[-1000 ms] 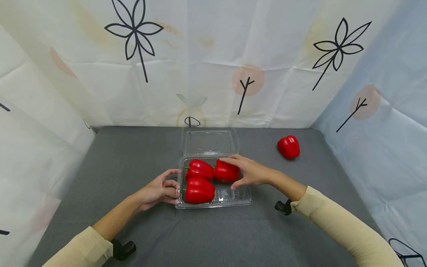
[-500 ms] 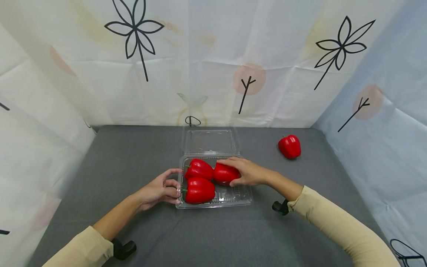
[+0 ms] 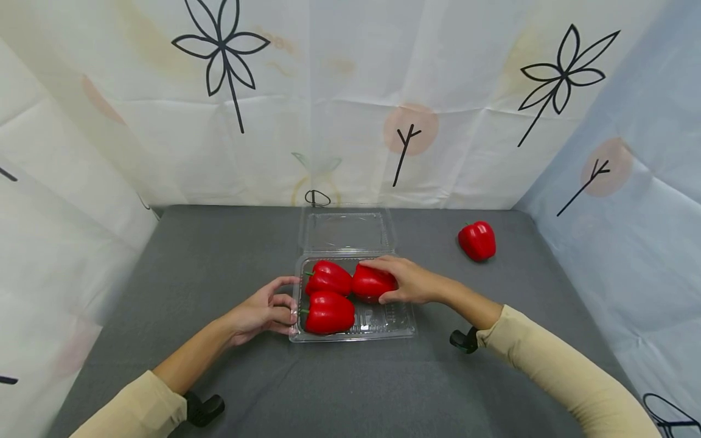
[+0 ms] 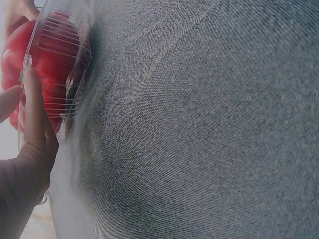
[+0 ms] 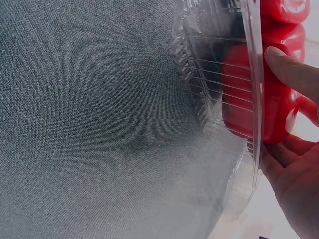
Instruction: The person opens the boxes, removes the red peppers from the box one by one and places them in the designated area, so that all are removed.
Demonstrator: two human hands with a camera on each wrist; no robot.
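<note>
A clear plastic clamshell container point(image 3: 383, 331) lies with its lid point(image 3: 345, 231) folded back. Two red bell peppers sit at its left, a rear pepper point(image 3: 328, 277) and a front pepper point(image 3: 330, 312). My left hand point(image 3: 263, 313) pinches the container's left rim; the left wrist view shows the thumb point(image 4: 9, 102) inside and a finger point(image 4: 34, 107) outside the wall. In the container's right rear part, my right hand point(image 3: 411, 281) holds a third red bell pepper point(image 3: 372, 283), thumb point(image 5: 291, 69) on its near side and fingers round its far side.
Another red bell pepper point(image 3: 477, 241) stands alone on the grey cloth-covered table point(image 3: 230, 243), at the back right. Patterned white fabric point(image 3: 350, 109) hangs behind the table and along both sides.
My right thumb has come in from apart to lie against the pepper, which has shifted only slightly. The left hand stays on the container's rim.
</note>
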